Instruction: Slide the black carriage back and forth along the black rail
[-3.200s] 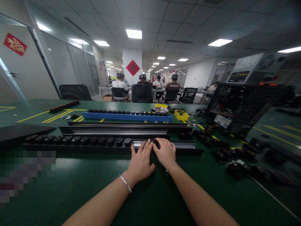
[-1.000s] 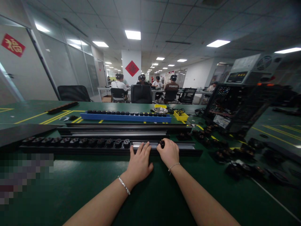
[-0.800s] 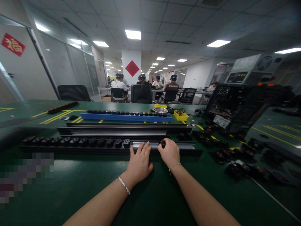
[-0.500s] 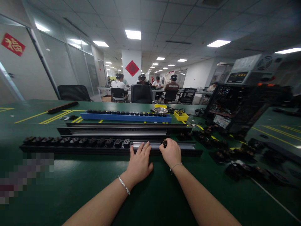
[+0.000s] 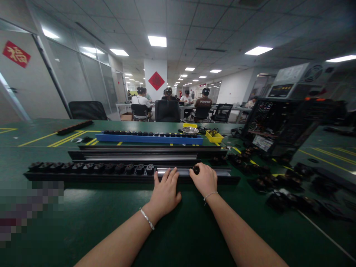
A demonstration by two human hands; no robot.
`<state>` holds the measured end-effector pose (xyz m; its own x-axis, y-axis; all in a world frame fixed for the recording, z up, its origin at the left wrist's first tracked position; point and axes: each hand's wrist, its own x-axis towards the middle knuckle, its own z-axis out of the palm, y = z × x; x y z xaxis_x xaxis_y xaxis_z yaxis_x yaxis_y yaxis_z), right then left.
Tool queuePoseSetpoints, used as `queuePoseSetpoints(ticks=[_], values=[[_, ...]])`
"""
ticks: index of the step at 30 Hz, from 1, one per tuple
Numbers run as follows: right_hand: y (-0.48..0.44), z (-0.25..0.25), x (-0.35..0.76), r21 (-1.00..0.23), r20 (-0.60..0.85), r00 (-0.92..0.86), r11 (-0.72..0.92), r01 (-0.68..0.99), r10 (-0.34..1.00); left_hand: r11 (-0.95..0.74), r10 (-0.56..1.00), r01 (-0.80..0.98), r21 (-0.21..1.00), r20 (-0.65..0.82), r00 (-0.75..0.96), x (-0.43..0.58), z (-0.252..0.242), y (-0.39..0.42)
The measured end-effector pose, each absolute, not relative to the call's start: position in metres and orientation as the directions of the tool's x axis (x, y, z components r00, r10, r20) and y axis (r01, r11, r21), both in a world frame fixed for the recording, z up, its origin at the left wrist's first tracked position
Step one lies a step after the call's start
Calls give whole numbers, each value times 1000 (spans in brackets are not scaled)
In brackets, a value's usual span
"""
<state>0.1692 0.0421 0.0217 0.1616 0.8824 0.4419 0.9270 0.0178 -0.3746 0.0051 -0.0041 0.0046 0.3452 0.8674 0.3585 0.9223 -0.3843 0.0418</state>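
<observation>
Black channel (image 5: 111,177) part-filled with dark modules (image 5: 119,168), left hand (image 5: 166,191) spread on it, right hand (image 5: 204,179) pinching dark piece (image 5: 196,169)

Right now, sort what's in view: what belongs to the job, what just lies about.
Likely in the job:
near black rail
black parts along it
small dark part in the right hand

Apparently lying about:
nearer yellow tray
silver dish
open computer case

"PUMPKIN" on shirt (image 5: 203,102), "福" on sign (image 5: 16,54)
</observation>
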Motion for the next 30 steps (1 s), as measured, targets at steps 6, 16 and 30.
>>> queuePoseSetpoints(ticks=[6,16,30], values=[[43,20,169,-398,435,186,3,917,881,-365,879,931,21,337,337,6,6,-4],[44,18,169,-415,423,199,-6,910,884,-379,863,925,22,368,345,6,5,-4],[45,14,179,-402,456,255,-59,914,852,-370,873,929,22,351,339,6,7,-5]])
